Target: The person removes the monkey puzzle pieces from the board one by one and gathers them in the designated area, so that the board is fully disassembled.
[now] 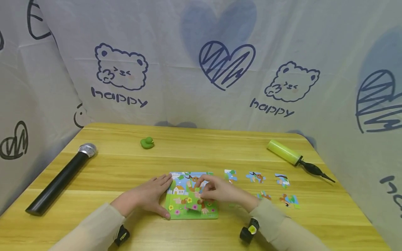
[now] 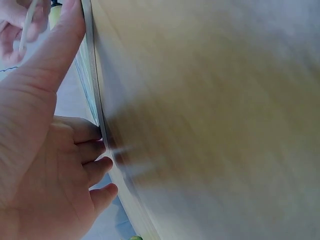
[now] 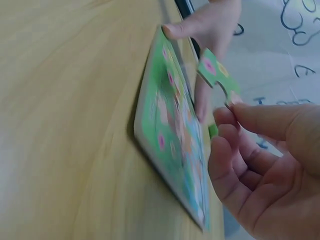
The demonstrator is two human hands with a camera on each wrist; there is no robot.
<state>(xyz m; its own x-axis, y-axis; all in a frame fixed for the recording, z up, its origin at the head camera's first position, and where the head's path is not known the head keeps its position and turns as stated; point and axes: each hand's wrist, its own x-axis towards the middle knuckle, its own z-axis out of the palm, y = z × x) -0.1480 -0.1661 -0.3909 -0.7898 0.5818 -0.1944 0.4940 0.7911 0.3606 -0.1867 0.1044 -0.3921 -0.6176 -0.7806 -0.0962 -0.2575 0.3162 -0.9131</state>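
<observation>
A jigsaw puzzle board, printed with a house, flowers and animals, lies flat near the table's front. My left hand rests along its left edge, fingers extended and thumb at the near left corner. In the left wrist view the fingertips touch the board's side. Above the board my right hand pinches a green puzzle piece with pink and yellow flowers between thumb and index finger. The piece is tilted and apart from the board in the right wrist view.
Several loose puzzle pieces lie right of the board, some partly hidden by the right arm. A microphone lies at left, a green toy duck at the back. A yellow-green hand pump is at back right. Printed cloth hangs behind the table.
</observation>
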